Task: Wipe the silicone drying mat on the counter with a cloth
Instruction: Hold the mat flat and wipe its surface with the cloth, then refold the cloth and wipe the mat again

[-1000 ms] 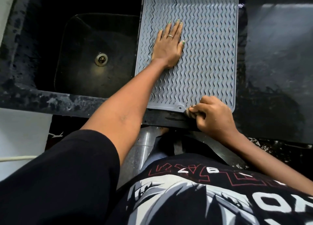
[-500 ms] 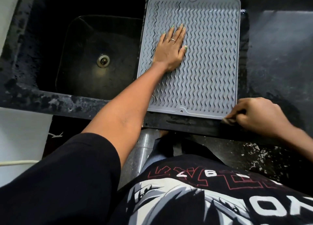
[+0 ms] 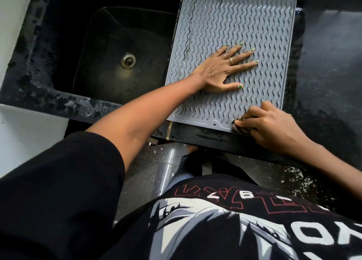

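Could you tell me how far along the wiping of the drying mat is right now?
Done: nothing can be judged clean; the grey silicone drying mat shows no clear wiped area. In hand: the left hand presses flat on the mat, steadying it, while the right hand grips a small dark cloth at the mat's near right corner. Left: seemingly most of the ribbed surface, up to the far edge beside the sink.

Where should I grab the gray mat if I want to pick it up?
Probably the near left corner of the mat, coming from the front of the counter. That thin flat rim reaches the counter's front edge, so fingers could pinch it there. The left hand lies flat on the middle, and the right hand with the cloth covers the near right corner.
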`<action>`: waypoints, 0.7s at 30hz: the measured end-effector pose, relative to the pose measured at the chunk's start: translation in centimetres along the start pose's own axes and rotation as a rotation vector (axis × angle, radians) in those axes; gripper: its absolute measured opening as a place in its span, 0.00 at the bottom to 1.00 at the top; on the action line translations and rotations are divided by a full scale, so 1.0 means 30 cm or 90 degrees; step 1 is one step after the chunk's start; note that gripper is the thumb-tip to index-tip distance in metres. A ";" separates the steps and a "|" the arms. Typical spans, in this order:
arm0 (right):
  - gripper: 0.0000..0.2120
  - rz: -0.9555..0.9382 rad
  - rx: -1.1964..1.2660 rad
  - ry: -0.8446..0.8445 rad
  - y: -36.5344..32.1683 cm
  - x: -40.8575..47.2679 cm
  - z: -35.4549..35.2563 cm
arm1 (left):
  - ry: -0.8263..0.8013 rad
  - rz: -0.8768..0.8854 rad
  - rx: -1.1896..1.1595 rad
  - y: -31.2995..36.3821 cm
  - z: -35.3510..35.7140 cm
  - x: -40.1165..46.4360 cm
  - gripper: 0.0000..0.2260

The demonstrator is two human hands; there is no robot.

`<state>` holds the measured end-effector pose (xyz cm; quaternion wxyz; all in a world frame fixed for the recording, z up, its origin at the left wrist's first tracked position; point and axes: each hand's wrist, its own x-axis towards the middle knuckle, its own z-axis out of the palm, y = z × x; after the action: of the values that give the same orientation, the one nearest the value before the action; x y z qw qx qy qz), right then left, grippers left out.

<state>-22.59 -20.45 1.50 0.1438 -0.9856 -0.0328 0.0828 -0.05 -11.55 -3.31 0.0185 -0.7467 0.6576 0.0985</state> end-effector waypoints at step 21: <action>0.30 0.272 0.634 0.118 0.070 0.094 -0.278 | 0.204 -0.358 -0.845 0.230 -0.139 -0.062 0.25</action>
<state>-18.29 -24.52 8.35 0.5749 -0.7865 0.2239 0.0282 -6.54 -11.32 1.80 -0.5086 -0.7466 0.2380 0.3568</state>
